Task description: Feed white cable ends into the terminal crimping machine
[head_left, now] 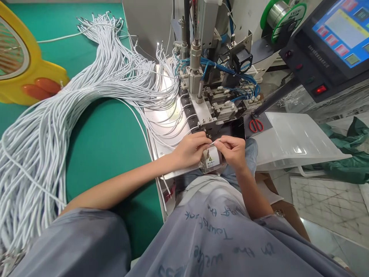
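My left hand [193, 148] and my right hand [232, 149] meet at the front of a soldering machine [201, 88]. Between them runs the end of a white cable [213, 142], pinched by the fingers of both hands. The tip of the cable is too small to make out. Just below the fingers sits a small block with a white and yellow label [212, 157]. Several other white cables [165, 130] lead from the left into a dark row of slots [188, 109] along the machine's side.
A thick bundle of white cables [86, 82] lies over the green table mat [106, 134]. A yellow fan-like object [37, 69] stands far left. Upper right are a solder wire spool [278, 15] and a touchscreen [343, 34]. Red-handled scissors [256, 125] lie beside a translucent white tray [300, 138].
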`<state>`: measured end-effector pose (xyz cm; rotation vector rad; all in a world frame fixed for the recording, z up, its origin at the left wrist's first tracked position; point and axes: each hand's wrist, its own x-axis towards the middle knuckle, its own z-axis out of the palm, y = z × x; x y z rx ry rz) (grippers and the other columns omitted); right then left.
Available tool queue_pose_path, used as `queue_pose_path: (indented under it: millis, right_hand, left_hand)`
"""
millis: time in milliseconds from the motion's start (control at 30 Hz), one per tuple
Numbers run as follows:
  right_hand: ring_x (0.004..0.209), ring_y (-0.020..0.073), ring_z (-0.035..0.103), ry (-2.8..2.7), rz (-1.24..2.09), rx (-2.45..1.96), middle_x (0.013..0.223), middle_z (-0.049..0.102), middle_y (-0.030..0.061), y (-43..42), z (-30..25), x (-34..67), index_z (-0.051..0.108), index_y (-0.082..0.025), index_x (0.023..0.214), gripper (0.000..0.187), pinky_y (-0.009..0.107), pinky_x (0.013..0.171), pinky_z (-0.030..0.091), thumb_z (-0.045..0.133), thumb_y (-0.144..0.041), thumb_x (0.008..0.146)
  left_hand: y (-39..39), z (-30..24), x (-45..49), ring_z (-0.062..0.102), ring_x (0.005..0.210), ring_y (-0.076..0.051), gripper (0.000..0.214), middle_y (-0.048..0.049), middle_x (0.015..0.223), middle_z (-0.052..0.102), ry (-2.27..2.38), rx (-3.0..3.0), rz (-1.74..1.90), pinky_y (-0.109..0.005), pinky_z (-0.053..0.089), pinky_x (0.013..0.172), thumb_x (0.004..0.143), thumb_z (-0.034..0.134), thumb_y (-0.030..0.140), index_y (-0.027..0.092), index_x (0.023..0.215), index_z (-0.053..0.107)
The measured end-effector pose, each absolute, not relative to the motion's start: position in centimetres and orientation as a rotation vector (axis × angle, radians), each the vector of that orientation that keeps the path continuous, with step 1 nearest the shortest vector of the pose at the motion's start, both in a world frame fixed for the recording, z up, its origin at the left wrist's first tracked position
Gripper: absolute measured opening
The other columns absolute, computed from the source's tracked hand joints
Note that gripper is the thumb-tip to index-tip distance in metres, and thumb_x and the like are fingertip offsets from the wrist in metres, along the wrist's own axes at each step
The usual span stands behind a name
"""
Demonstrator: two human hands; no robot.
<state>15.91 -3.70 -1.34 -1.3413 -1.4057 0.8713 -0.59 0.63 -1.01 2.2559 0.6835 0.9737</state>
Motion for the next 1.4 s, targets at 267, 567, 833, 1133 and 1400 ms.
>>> queue_pose_path:
  millis: [267, 567, 833, 1133, 1400]
  right_hand:
    - [0.050, 0.0096, 0.032, -1.371, 0.827, -1.387, 0.053, 0.035, -0.0027, -3.7, -1.4, 15.4, 0.061, -0.018, 0.060, 0.023, 0.026, 0.049, 0.029, 0.059, -0.033, 0.078]
    - [0.050, 0.0100, 0.031, -1.332, 0.709, -1.370, 0.053, 0.035, -0.0024, -3.8, -1.9, 14.6, 0.062, -0.018, 0.062, 0.025, 0.027, 0.048, 0.026, 0.057, -0.033, 0.081]
    - [0.048, 0.0088, 0.027, -1.548, 0.756, -1.424, 0.050, 0.029, -0.0041, -3.3, -1.2, 15.6, 0.050, -0.018, 0.052, 0.029, 0.026, 0.049, 0.025, 0.055, -0.027, 0.080]
    - [0.048, 0.0081, 0.030, -1.391, 0.622, -1.332, 0.050, 0.033, -0.0042, -2.9, -2.9, 14.6, 0.052, -0.017, 0.053, 0.029, 0.025, 0.049, 0.026, 0.053, -0.026, 0.080]
    - [0.061, 0.0122, 0.051, -1.295, 0.899, -1.469, 0.065, 0.059, 0.0005, -1.5, -5.3, 16.9, 0.063, -0.016, 0.071, 0.019, 0.025, 0.059, 0.040, 0.054, -0.031, 0.077]
  left_hand:
    - [0.8, -1.4, -0.8, 0.050, 0.060, -0.010, 0.023, -0.0029, 0.068, 0.054, 0.690, 2.363, 0.957, -0.020, 0.038, 0.053, 0.089, 0.043, 0.017, 0.015, 0.084, 0.065]
    - [0.4, -1.5, -0.4, 0.051, 0.061, -0.009, 0.018, -0.0008, 0.065, 0.054, 0.738, 2.277, 1.042, -0.020, 0.040, 0.054, 0.088, 0.046, 0.016, 0.014, 0.079, 0.062]
    - [1.8, -0.9, -1.6, 0.047, 0.058, -0.012, 0.030, -0.0042, 0.069, 0.055, 0.588, 3.050, 0.831, -0.024, 0.037, 0.054, 0.088, 0.032, 0.007, 0.012, 0.085, 0.061]
    - [0.6, -2.7, -0.4, 0.053, 0.062, -0.010, 0.021, -0.0011, 0.067, 0.056, 0.850, 2.318, 0.904, -0.020, 0.040, 0.057, 0.089, 0.044, 0.017, 0.015, 0.081, 0.064]
    - [1.9, -2.7, -0.9, 0.051, 0.058, -0.011, 0.028, -0.0062, 0.084, 0.056, 0.902, 2.795, 0.309, -0.023, 0.038, 0.051, 0.089, 0.036, 0.013, 0.011, 0.102, 0.061]
